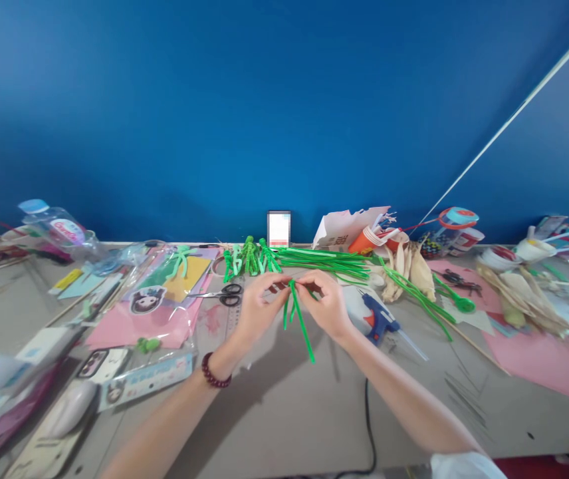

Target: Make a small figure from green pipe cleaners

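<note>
Between my two hands hang green pipe cleaners (pixel 303 332), joined at the top, with one long end and shorter ends pointing down. My left hand (pixel 263 303), with a dark red bead bracelet at the wrist, pinches them from the left. From the right, the fingertips of my right hand (pixel 325 303) close on the same top part. Behind the hands lies a bundle of loose green pipe cleaners (pixel 329 261). Left of that stand several twisted green pipe cleaner figures (pixel 250 256). Black-handled scissors (pixel 229 294) lie beside my left hand.
A blue glue gun (pixel 380 316) lies right of my right hand, its black cord (pixel 368 426) running to the front edge. Pink paper (pixel 548 366) and dried husks (pixel 404 269) lie farther right. At left are a plastic bottle (pixel 60 226), a plastic bag (pixel 165 293) and a white mouse (pixel 72 406).
</note>
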Demonstrator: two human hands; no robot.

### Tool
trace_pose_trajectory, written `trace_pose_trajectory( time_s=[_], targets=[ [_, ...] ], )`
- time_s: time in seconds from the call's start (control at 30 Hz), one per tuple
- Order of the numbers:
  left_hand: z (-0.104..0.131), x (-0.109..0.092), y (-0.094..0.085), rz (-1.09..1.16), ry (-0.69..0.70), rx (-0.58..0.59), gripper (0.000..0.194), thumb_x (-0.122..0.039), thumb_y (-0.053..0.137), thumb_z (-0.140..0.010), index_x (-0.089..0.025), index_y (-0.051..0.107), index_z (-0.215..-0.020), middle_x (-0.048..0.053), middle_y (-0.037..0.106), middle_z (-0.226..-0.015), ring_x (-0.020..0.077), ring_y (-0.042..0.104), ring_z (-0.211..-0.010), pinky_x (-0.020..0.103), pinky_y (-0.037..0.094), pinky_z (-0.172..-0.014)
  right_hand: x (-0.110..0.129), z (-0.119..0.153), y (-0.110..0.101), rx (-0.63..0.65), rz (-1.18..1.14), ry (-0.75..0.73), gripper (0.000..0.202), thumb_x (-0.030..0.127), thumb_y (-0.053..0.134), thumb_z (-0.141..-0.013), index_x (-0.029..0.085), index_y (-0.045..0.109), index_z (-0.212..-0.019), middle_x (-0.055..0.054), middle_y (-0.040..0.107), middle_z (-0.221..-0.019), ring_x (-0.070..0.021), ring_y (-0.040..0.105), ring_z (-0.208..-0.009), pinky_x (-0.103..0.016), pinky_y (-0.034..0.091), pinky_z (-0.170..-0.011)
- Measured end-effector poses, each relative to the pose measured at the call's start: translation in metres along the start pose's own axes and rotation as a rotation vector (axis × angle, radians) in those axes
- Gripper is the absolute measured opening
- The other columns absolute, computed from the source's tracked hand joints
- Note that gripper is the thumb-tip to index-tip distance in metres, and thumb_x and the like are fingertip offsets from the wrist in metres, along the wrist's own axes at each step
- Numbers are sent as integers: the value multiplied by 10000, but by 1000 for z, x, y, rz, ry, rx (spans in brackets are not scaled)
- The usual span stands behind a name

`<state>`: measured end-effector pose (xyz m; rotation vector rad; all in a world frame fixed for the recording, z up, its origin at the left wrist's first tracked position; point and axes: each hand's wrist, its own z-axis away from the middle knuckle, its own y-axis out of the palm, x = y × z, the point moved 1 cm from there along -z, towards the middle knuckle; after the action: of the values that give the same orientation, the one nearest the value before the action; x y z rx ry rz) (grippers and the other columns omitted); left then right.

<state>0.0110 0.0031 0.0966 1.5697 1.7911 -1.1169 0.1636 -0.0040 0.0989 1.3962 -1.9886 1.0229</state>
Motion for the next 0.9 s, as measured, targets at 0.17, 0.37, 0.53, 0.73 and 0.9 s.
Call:
trace_pose_trajectory(
  time_s=[0.17,0.37,0.53,0.73,0.9],
  targets=[
    [2,0,-2,-96,97,-13,121,-200,562,-829,-191,653,-907,44,660,-856,152,591,-792,276,475,-715,2,2,2,14,-27,11,52,182,558,-791,195,607,-780,-34,617,-773,-144,580,-694,-268,485,-613],
    [2,-1,-1,-104,70,27,130,-195,523,-847,-190,622,-932,45,644,-886,151,587,-825,278,473,-742,3,2,1,31,-19,58,59,210,561,-793,198,619,-787,-37,632,-779,-152,590,-710,-281,498,-652],
    [1,-3,1,-83,42,20,117,-205,514,-849,-190,608,-916,39,632,-872,148,581,-817,278,462,-751,-1,5,4,28,-103,136,131,237,550,-814,205,626,-916,-47,656,-864,-161,621,-755,-292,522,-700],
    [4,3,5,-46,-53,-26,119,-223,531,-838,-178,597,-926,46,637,-889,150,591,-827,280,470,-762,-8,7,9,53,-234,230,169,259,553,-822,209,666,-936,-53,687,-923,-169,655,-776,-303,548,-736],
    [8,7,8,-72,-68,-14,160,-243,498,-864,-184,612,-960,56,647,-915,155,593,-831,286,469,-758,-9,7,10,40,-228,193,195,242,549,-821,234,692,-953,-43,695,-933,-171,658,-832,-302,545,-776]
  ],
)
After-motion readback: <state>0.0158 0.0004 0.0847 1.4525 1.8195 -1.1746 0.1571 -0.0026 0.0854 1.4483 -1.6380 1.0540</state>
